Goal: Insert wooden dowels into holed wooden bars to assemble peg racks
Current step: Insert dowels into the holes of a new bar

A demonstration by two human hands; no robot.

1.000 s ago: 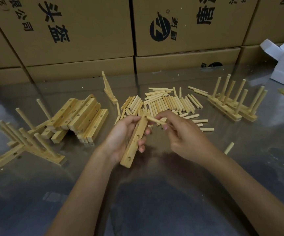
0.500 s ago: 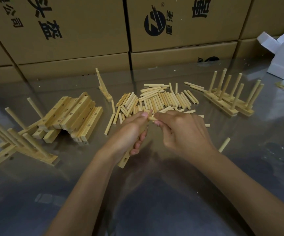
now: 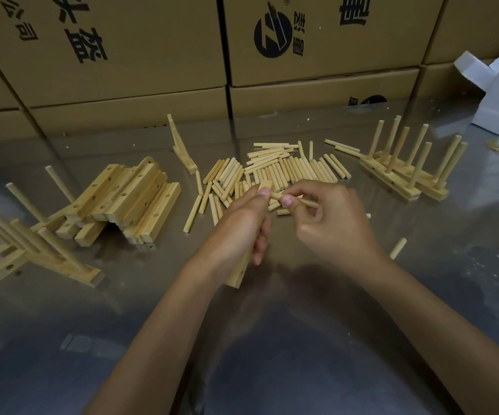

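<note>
Hands have closed in together over the middle of the bench: a second ago the bar (image 3: pixel 237 272) lay open in view with its holes showing, now the left hand (image 3: pixel 236 232) wraps it and hides most of it. The right hand (image 3: pixel 329 223) pinches a dowel (image 3: pixel 308 202) at the bar's top end, tip apparently at a hole; I can't see whether it's seated. Loose dowels (image 3: pixel 290 170) wait just behind, finished racks (image 3: pixel 404 175) toward the far right edge.

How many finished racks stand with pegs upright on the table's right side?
2: the nearer rack and the farther rack close behind it, right of the loose dowels.
</note>
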